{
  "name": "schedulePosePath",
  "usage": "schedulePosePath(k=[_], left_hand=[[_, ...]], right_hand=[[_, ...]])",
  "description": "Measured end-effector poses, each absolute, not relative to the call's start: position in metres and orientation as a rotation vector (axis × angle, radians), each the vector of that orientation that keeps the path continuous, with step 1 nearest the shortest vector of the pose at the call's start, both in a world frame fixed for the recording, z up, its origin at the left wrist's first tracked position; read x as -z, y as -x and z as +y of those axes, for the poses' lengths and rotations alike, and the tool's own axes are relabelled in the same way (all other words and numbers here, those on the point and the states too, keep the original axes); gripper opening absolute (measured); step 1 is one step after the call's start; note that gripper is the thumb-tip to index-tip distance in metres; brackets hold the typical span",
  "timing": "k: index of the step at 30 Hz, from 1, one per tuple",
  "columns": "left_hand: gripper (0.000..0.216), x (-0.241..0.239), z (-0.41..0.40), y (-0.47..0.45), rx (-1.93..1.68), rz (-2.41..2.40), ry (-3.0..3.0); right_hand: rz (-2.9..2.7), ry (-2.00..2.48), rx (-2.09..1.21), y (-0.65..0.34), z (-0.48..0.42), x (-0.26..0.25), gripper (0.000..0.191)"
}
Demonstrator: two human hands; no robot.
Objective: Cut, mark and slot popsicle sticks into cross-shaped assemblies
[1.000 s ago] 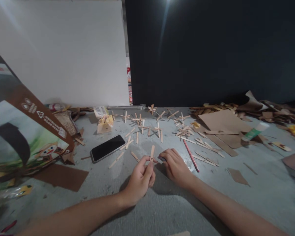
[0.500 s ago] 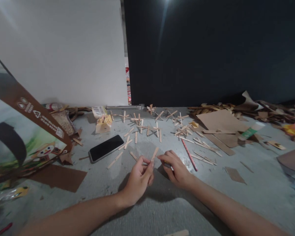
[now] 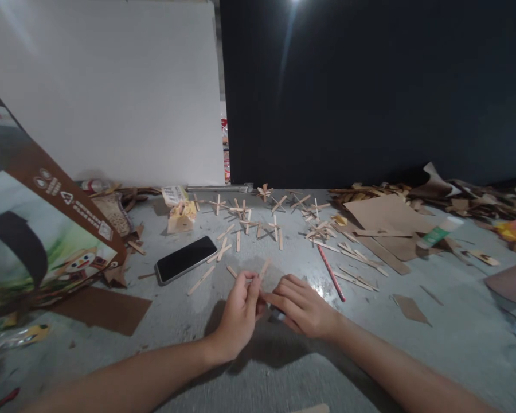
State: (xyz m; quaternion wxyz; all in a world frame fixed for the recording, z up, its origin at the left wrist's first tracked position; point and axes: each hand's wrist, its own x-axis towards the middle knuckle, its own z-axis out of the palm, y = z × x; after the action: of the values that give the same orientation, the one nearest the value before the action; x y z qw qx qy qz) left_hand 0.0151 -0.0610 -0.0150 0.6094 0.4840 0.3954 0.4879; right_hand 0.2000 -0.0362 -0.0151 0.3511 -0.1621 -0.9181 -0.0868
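Observation:
My left hand (image 3: 237,318) is closed in a pinch on a flat wooden craft stick (image 3: 265,267), which points up and away from me. My right hand (image 3: 303,307) is curled around a small grey and dark object (image 3: 277,313), mostly hidden by the fingers, so its kind does not show. Its index finger reaches across to the left fingertips, at the stick's lower part. Beyond the hands, several craft sticks joined into crosses (image 3: 275,228) stand and lie on the grey surface. A loose stick (image 3: 201,280) lies left of my left hand.
A smartphone (image 3: 186,260) lies left of the hands, a thin red patterned rod (image 3: 331,273) to the right. Cardboard pieces (image 3: 382,215) and a glue stick (image 3: 439,232) sit farther right. A large printed box (image 3: 55,195) stands at left; white and black panels rise behind.
My right hand has moved left until its fingers meet my left hand. The held craft stick has dropped slightly toward me and shows less above the fingers.

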Motion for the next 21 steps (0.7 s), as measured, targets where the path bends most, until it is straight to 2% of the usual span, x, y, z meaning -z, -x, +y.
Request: schedulePosePath(k=[6, 16, 21], left_hand=[[0.058, 0.0123, -0.0661, -0.0153, -1.132, 0.952, -1.135], [0.063, 0.0078, -0.0675, -0.0162, -1.182, 1.02, -1.168], [0.058, 0.0087, -0.0681, -0.0164, -1.172, 1.009, -1.163]], right_hand=[[-2.353, 0.578, 0.259, -0.1984, -0.0367, 0.0154, 0.057], [-2.351, 0.484, 0.222, -0.1969, -0.0404, 0.0144, 0.04], [-2.315, 0.524, 0.137, -0.1972, -0.0407, 0.0152, 0.039]])
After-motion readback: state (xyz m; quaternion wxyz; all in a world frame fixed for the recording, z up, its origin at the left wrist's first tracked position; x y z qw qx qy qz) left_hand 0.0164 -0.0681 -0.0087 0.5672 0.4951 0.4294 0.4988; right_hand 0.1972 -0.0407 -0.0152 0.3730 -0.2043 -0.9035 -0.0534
